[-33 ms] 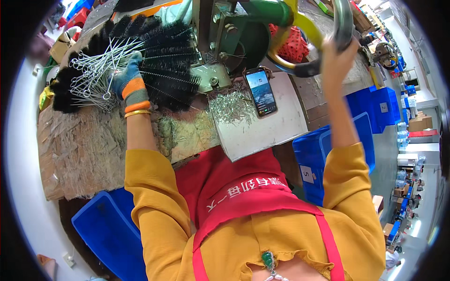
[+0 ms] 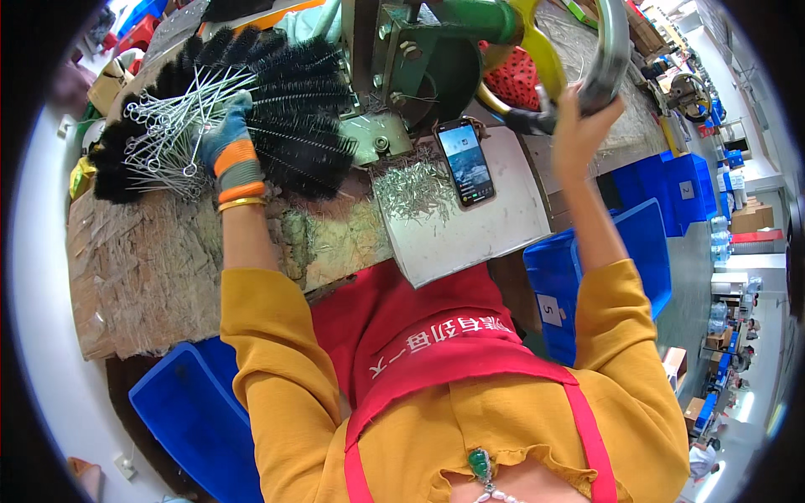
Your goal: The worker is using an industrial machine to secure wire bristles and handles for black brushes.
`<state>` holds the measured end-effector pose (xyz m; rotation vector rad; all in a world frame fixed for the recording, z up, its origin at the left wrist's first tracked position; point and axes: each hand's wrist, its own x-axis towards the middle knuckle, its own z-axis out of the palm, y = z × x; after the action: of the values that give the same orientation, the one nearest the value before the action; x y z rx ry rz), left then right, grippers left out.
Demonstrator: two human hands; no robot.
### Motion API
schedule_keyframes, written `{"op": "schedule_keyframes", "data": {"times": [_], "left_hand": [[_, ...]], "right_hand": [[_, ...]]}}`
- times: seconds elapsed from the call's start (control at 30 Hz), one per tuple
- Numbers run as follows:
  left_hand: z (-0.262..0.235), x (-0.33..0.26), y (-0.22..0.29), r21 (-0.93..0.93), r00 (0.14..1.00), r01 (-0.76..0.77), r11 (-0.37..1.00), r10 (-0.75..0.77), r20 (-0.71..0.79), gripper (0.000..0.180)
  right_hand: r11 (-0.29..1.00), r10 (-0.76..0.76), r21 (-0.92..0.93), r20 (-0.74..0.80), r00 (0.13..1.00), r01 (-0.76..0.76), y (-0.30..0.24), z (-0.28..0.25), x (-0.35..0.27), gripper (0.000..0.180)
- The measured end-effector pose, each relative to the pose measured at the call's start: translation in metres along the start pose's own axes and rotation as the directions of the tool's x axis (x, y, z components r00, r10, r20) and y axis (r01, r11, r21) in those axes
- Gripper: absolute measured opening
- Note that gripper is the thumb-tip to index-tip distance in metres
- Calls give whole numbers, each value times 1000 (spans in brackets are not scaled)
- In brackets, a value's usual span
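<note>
A fat fan of black twisted-wire bottle brushes (image 2: 302,113) is heaped on the worn bench (image 2: 159,268), left of the green hand press (image 2: 482,23), with bristles splayed outward and bare wire stems (image 2: 168,113) crossed in a tangle, ring loops at the ends.

The gloved left hand (image 2: 228,138) is laid on the stems near where the bristles start; its fingertips are mostly hidden, so whether 1 stem is pinched, or several, or none, can't be told. The bare right hand (image 2: 579,138) looks to be wrapped around the lower rim of the press's handwheel (image 2: 608,67), bit blurry though.

Handling-wise, each brush would probably be judged light, with springy bristles and a stiffish stem that could be bent if yanked. Not fragile, but bare wire might be slippery, and loops could get snagged on each other. Best held by the stem just below the bristles; if grabbed by the tuft, it'd likely be squashed and twisted around. Silvery metal bits (image 2: 415,186) are piled beside the smartphone (image 2: 465,163) on the white board (image 2: 486,230).
</note>
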<state>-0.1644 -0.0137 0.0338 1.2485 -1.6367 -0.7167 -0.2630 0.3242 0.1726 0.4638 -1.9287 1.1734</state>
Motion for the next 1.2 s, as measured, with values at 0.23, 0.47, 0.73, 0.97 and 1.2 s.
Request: {"op": "schedule_keyframes", "data": {"times": [0.23, 0.47, 0.73, 0.97, 1.2], "left_hand": [[-48, 26, -19, -512, 634, 558, 653, 63, 771, 50], [-30, 24, -36, -557, 695, 664, 499, -139, 705, 48], [9, -15, -34, -629, 833, 545, 555, -273, 480, 47], [17, -17, -27, -612, 835, 548, 571, -328, 442, 45], [18, -14, -25, -610, 809, 586, 533, -342, 479, 44]], "right_hand": [[989, -122, -71, 105, 987, 130, 83, -4, 20, 44], [961, -143, -192, 268, 953, 198, 39, -7, 76, 41], [867, -239, -326, 391, 889, 377, 28, 5, 118, 49], [851, -57, -389, 597, 800, 351, 4, 30, 165, 43], [853, -149, -270, 695, 703, 447, 5, 44, 186, 38]]}}
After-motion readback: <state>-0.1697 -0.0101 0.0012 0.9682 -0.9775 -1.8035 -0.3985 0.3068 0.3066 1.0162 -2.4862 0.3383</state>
